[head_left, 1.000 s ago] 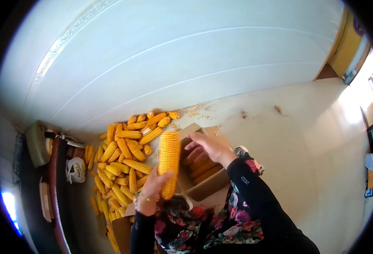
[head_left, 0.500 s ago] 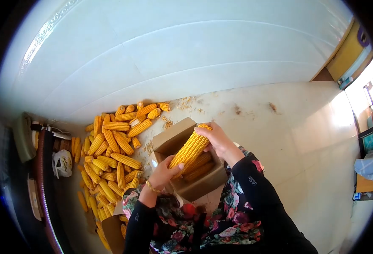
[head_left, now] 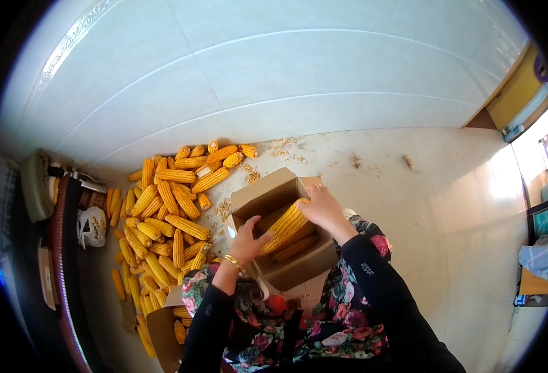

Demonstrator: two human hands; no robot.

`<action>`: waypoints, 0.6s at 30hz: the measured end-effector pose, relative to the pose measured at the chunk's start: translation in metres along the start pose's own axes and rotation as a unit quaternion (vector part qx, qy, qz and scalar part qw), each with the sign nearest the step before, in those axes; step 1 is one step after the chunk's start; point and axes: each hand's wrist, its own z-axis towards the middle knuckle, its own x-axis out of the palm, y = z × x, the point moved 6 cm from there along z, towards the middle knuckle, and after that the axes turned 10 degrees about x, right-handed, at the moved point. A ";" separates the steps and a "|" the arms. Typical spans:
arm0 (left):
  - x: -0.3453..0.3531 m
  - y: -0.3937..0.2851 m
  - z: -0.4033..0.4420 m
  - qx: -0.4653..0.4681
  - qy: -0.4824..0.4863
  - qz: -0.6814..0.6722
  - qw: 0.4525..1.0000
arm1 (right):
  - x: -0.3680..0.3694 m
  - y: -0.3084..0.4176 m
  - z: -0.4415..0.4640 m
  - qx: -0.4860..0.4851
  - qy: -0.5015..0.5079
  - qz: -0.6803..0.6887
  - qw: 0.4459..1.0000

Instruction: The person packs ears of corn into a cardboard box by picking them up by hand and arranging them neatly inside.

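Observation:
A yellow corn cob (head_left: 284,227) lies slantwise at the mouth of an open cardboard box (head_left: 299,274), above other cobs inside it. My right hand (head_left: 322,210) grips its upper end, thumb and fingers around it. At the cob's lower end is my left hand (head_left: 246,242), fingers spread apart, the thumb near or against the cob; whether it bears any weight I cannot tell. A gold bracelet (head_left: 234,263) circles my left wrist. Left of the box, a large pile of corn cobs (head_left: 165,227) covers the floor.
A second cardboard box (head_left: 162,329) with cobs stands at the lower left. Loose kernels (head_left: 252,174) are scattered by the white wall (head_left: 274,68). A white plastic bag (head_left: 92,227) sits by dark furniture at the left. My knees flank the box.
The cob has moved from above my lap over to the box and down into its mouth. My right hand has taken hold of its upper end; my left hand's fingers have loosened.

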 end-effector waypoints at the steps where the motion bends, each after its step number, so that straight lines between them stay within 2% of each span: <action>1: -0.004 0.003 0.003 0.018 -0.030 0.043 0.998 | -0.004 0.008 -0.007 -0.090 -0.124 -0.182 0.971; 2: -0.007 0.003 0.004 0.036 -0.061 0.085 0.994 | -0.005 0.014 -0.013 -0.137 -0.168 -0.203 0.955; 3: -0.006 0.006 0.006 0.037 -0.060 0.085 0.994 | -0.007 0.013 -0.012 -0.136 -0.169 -0.202 0.955; 5: 0.000 0.012 0.007 0.029 -0.037 0.066 0.997 | 0.003 0.003 -0.006 -0.058 0.005 -0.192 0.980; 18: 0.003 0.010 0.004 0.012 -0.002 0.091 0.996 | 0.009 0.002 -0.007 -0.081 0.020 -0.194 0.977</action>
